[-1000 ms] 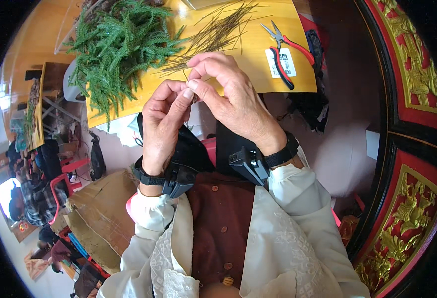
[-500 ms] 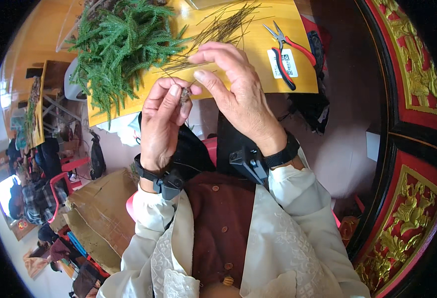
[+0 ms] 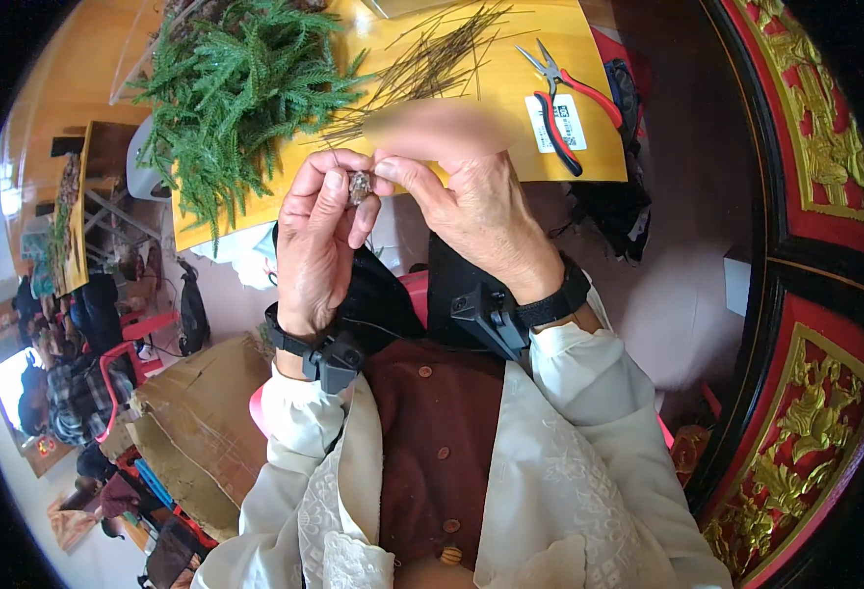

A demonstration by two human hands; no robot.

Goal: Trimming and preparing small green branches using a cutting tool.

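A small brown pine cone (image 3: 360, 187) is pinched between the thumb and fingers of my left hand (image 3: 314, 236), just in front of the table's near edge. My right hand (image 3: 486, 196) is close beside it, its thumb tip by the cone's top and pressed toward the forefinger. Whatever lies between those right fingertips is too small to make out, and a blur covers the other right fingers. Beyond my hands, thin dark wires (image 3: 442, 54) lie in a loose pile on the yellow table (image 3: 599, 147).
Green artificial pine sprigs (image 3: 245, 93) are heaped at the table's left. Red-and-black pliers (image 3: 555, 108) rest at the right over a white label (image 3: 567, 123). A cardboard box (image 3: 201, 422) stands at lower left. Carved red-and-gold panels (image 3: 805, 412) line the right side.
My right hand has come down and closed its thumb and forefinger beside the pine cone. My left hand keeps its pinch, with the cone now turned more into view.
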